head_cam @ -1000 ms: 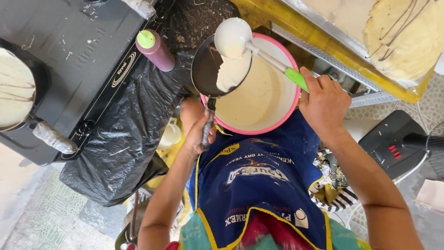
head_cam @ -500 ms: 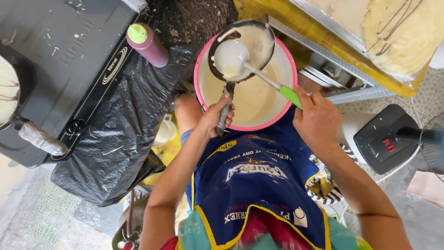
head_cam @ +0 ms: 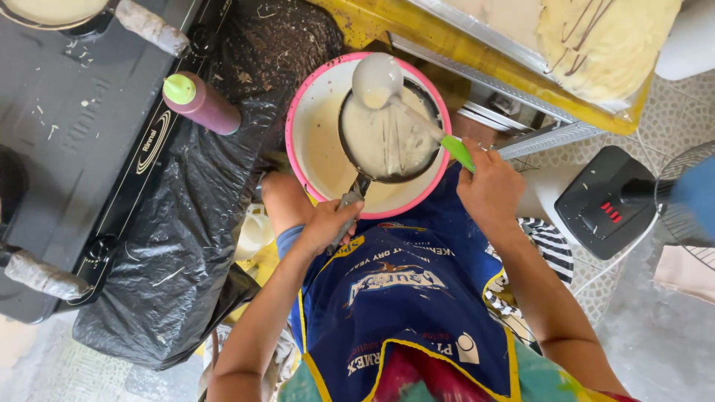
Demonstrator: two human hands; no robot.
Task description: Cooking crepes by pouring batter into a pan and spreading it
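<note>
Head view: tiled floor [head_cam: 640, 126] at right, with a black fan base [head_cam: 603, 201] on it. Black plastic sheet [head_cam: 186, 246] drapes the left side beside a black stove [head_cam: 74, 141]; a maroon squeeze bottle [head_cam: 201, 104] with a green cap lies on the sheet. Yellow table [head_cam: 477, 56] at far edge carries a metal tray [head_cam: 521, 52] of crepes. Pink-rimmed bowl [head_cam: 313, 112] of batter sits centre, above a blue apron [head_cam: 402, 298]. Left hand [head_cam: 331, 223], fingers closed on the handle, holds a small black pan [head_cam: 387, 141] over the bowl. Right hand [head_cam: 491, 186] grips a green-handled ladle [head_cam: 377, 80], its cup at the pan's far rim.
</note>
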